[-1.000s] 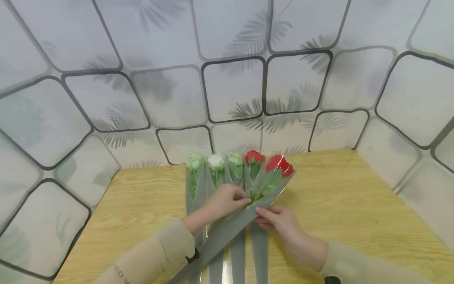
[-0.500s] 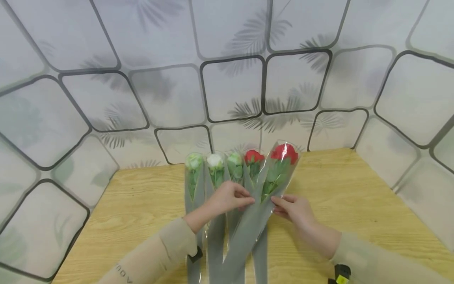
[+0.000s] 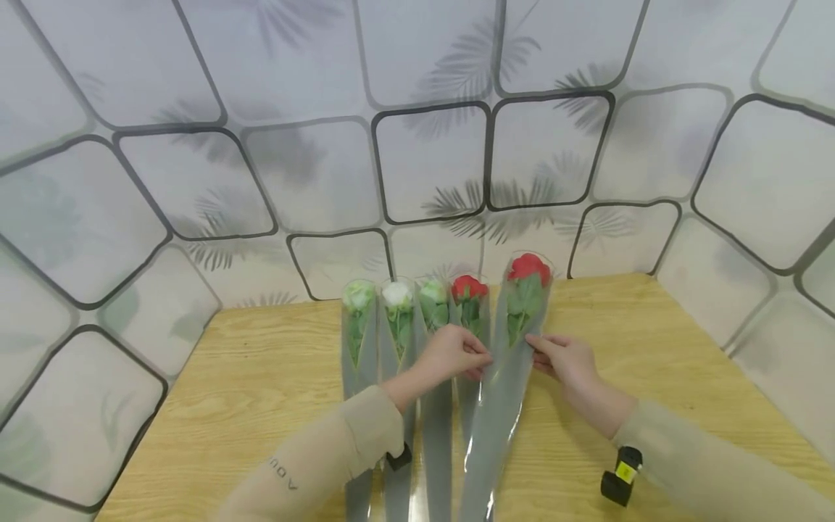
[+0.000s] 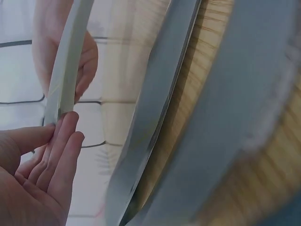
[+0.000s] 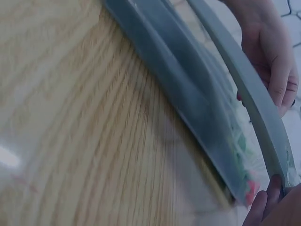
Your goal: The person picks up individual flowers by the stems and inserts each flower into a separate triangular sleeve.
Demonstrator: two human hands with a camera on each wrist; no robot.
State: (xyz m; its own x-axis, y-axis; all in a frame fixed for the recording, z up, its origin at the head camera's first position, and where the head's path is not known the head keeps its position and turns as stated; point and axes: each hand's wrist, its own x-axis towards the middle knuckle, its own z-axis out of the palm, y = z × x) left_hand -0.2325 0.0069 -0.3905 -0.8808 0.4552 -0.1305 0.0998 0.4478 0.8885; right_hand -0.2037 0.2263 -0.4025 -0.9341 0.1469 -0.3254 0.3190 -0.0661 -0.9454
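A wrapped red rose [image 3: 522, 312] in a grey and clear sleeve is held up above the table, tilted slightly right. My left hand [image 3: 453, 353] pinches the sleeve's left edge between thumb and fingertips. On the right edge, just below the leaves, my right hand [image 3: 570, 366] pinches it too. In the left wrist view the grey sleeve [image 4: 70, 56] appears edge-on, clear of the table. Beneath and left of it lie another wrapped red rose [image 3: 468, 290] and three pale ones, a greenish rose [image 3: 433, 297], a white rose [image 3: 398, 297] and a green-white rose [image 3: 359, 299].
The roses lie side by side on a wood-grain table [image 3: 261, 384], flower heads toward the back edge. A patterned wall covering [image 3: 430, 167] rises behind and along both sides. A black device with a yellow label [image 3: 622, 475] sits at the right wrist.
The held red rose has swung from a strong slant to nearly upright and shifted right. Both hands have moved right and away from the person along with it, keeping close to its edges.
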